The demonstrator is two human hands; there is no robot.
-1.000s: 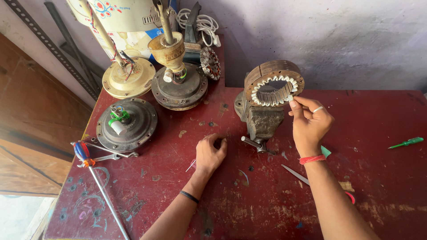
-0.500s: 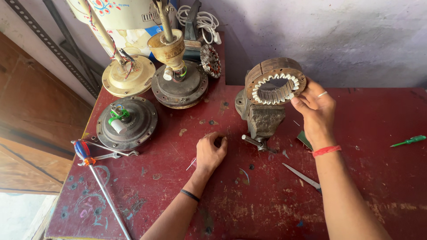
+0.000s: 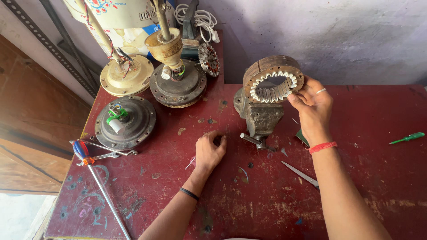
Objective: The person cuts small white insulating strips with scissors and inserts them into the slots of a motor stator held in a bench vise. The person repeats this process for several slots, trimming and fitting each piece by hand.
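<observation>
A round brown stator ring (image 3: 267, 66) with white slot liners stands upright in a small grey bench vise (image 3: 262, 119) on the red table (image 3: 378, 186). My right hand (image 3: 313, 109), with a ring and a red wrist thread, pinches the stator's right rim between thumb and fingers. My left hand (image 3: 210, 151) rests knuckles-up on the table left of the vise handle. Its fingers are curled under, and nothing shows in them.
Three ceiling fan motor housings (image 3: 126, 122) (image 3: 178, 84) (image 3: 126, 75) crowd the table's back left, with a small rotor (image 3: 209, 58) behind. A red-and-blue screwdriver (image 3: 80, 151) lies at the left edge. A green screwdriver (image 3: 407, 138) lies far right, a metal blade (image 3: 300, 173) near my right forearm.
My right hand has shifted from below the stator up to its right rim and taken hold there. My left hand has stayed in place.
</observation>
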